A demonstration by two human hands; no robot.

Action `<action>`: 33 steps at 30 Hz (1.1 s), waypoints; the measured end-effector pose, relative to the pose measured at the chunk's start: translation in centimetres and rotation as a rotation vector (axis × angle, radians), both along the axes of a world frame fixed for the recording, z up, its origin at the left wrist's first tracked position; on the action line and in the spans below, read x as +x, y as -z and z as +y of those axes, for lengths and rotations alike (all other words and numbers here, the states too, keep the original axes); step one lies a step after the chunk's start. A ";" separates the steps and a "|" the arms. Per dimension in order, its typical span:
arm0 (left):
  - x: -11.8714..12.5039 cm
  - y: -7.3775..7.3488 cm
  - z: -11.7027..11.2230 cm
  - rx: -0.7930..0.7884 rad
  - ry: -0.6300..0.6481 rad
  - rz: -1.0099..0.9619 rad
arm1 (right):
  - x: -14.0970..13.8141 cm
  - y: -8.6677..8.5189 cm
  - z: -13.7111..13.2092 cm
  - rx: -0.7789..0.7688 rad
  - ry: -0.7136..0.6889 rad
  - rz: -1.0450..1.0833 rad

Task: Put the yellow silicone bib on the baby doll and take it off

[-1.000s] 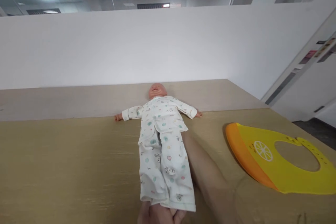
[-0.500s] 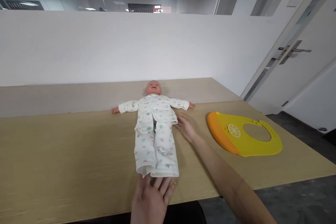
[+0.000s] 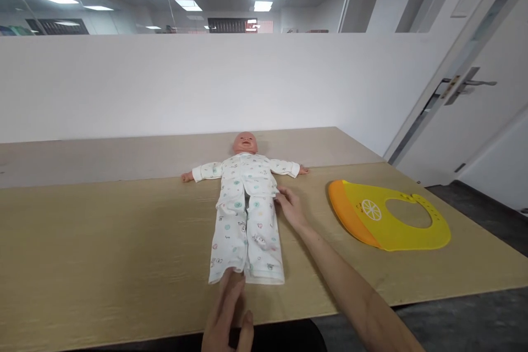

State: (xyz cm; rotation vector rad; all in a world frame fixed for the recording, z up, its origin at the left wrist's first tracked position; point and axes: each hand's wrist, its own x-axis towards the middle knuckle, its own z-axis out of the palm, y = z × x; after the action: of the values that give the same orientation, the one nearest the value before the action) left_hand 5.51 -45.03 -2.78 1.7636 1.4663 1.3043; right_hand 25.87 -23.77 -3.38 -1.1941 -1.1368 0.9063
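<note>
A baby doll lies on its back with arms spread. It wears a white printed top and matching trousers, whose legs stretch toward me. My left hand is at the cuff of the trouser leg on the left, fingers extended and thumb apart; its fingertips overlap the hem. Beside the doll's hip rests my right hand, fingers loosely bent, tips against the edge of the top and trousers. No grip shows in either hand. The doll's feet do not show past the cuffs.
A yellow bib with an orange pocket lies flat to the right of my right forearm. The tan table meets a white wall at the back. A door with a metal handle stands at the right.
My left hand has turned and drawn away from under the cuffs to the left one, which now lies flatter. My right hand stays at the doll's hip. The view has tilted slightly up.
</note>
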 end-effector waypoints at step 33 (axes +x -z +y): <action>0.1 0.4 5.2 0.322 -0.003 0.805 | 0.1 0.3 0.0 0.054 -0.012 -0.062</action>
State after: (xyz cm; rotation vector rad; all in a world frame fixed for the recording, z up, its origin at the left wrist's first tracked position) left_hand 5.57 -39.79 -3.17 2.7018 1.7015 0.8848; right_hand 26.00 -23.73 -3.70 -1.1792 -1.2115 0.8473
